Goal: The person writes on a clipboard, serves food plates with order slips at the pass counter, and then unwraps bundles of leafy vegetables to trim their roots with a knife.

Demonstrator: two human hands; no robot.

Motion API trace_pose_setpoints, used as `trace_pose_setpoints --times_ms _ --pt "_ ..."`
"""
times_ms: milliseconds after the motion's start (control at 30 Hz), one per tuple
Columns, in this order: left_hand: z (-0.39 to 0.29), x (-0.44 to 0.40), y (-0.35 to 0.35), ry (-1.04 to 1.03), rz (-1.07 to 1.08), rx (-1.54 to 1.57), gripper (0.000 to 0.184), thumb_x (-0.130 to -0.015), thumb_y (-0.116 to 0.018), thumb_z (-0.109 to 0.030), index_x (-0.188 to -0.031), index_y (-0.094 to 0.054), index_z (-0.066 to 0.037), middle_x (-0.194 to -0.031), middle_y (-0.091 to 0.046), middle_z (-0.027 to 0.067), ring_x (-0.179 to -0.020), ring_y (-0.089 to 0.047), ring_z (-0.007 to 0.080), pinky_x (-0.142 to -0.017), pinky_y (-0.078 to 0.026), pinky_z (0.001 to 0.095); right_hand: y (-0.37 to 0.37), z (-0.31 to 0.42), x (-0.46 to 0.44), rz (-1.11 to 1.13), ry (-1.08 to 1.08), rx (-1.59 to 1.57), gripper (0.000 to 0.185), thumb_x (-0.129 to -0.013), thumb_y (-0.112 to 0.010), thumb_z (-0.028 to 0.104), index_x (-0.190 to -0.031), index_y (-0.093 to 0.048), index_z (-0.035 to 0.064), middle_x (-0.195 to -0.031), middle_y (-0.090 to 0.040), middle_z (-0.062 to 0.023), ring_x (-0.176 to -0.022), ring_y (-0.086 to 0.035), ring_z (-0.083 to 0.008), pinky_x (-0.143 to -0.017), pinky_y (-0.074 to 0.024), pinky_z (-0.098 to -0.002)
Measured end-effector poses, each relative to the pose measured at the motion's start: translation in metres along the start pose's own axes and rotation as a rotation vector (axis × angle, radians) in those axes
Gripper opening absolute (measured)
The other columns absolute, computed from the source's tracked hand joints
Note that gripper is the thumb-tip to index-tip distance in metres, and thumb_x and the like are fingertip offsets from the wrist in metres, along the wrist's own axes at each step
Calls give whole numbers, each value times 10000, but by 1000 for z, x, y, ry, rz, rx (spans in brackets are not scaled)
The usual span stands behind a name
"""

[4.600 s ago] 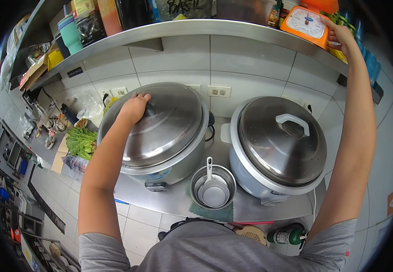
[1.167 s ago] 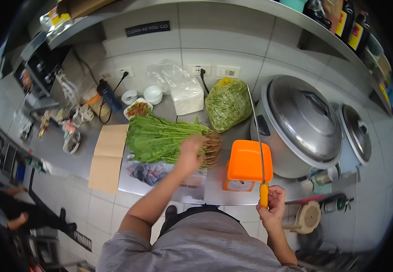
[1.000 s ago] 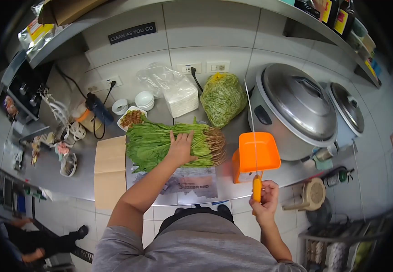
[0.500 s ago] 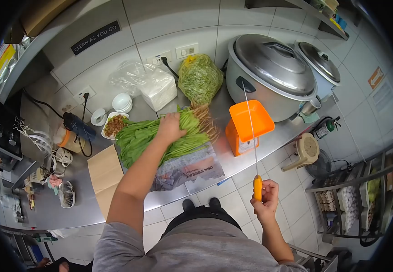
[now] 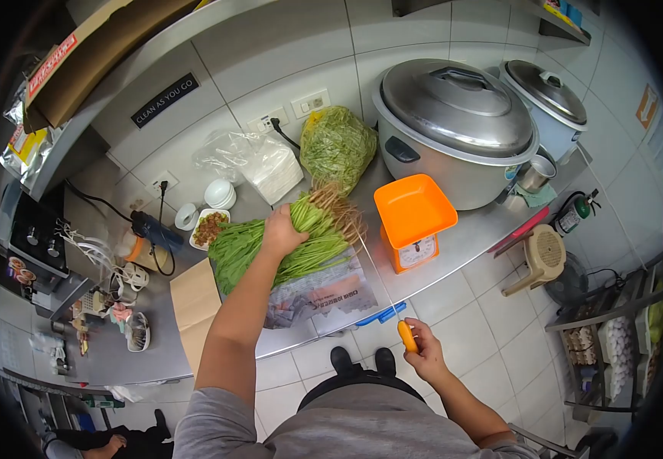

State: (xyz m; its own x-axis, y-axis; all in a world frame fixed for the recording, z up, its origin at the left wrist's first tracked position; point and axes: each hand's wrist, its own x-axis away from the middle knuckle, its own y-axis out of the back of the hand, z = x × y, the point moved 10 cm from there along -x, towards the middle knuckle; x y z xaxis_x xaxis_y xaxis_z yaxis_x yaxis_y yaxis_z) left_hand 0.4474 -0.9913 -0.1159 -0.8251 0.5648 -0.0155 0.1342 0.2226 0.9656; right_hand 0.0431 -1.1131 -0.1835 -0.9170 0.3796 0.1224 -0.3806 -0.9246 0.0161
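Note:
My left hand [image 5: 283, 232] is closed over the stems of a bunch of leafy greens [image 5: 312, 256], whose brown roots [image 5: 339, 206] stick out to the right. The greens lie on a printed plastic sheet [image 5: 320, 298] on the steel counter. My right hand [image 5: 425, 350] is shut on the orange-yellow handle of a long, thin-bladed knife [image 5: 406, 333]. Its blade points up and left, with the tip close to the roots; whether it touches them I cannot tell. An orange kitchen scale [image 5: 416, 210] stands just right of the blade.
Behind the greens are a bagged bundle of greens [image 5: 338, 145], a white stack in plastic [image 5: 274, 176], small bowls [image 5: 220, 194] and a dish of brown pieces [image 5: 210, 229]. Cardboard [image 5: 194, 306] lies left. Large lidded cookers [image 5: 454, 115] stand right. Another person [image 5: 110, 444] is at lower left.
My right hand has moved left and lowered the knife, bringing its blade from in front of the scale to beside the roots. My left hand stays on the greens. The head view has shifted slightly.

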Motion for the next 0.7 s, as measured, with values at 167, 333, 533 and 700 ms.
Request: trace_pose_setpoints --times_ms 167,333,533,700 --pt "-24 19 -21 -6 34 -145 744 -609 -801 -311 -1208 -487 -2 -1173 -566 186 -1141 -508 335 -979 -394 434 -12 -21 -30 37 -26 151 588 -813 -599 52 -1363 -394 85 -922 -617 -166 -736 -629 -262 -679 -489 -328" --pt "-31 25 -30 -44 -58 -181 669 -608 -807 -285 -1150 -513 -25 -1118 -591 184 -1124 -525 332 -973 -401 431 -27 19 -53 85 -156 301 520 -893 -588 161 -1368 -386 94 -928 -645 -234 -836 -650 -397 -744 -518 -422" --pt "15 -5 22 33 -22 206 668 -594 -800 -246 -1128 -503 24 -990 -647 236 -945 -621 386 -842 -495 429 -37 13 -56 -4 22 447 542 -902 -573 151 -1395 -357 90 -1084 -610 -278 -956 -608 -453 -810 -501 -454" --pt "18 -13 13 29 20 228 677 -586 -787 -238 -1140 -509 36 -942 -651 260 -904 -628 404 -811 -500 425 -73 8 -61 38 156 606 570 -918 -541 151 -1434 -308 85 -1073 -618 -275 -917 -618 -444 -785 -510 -461"
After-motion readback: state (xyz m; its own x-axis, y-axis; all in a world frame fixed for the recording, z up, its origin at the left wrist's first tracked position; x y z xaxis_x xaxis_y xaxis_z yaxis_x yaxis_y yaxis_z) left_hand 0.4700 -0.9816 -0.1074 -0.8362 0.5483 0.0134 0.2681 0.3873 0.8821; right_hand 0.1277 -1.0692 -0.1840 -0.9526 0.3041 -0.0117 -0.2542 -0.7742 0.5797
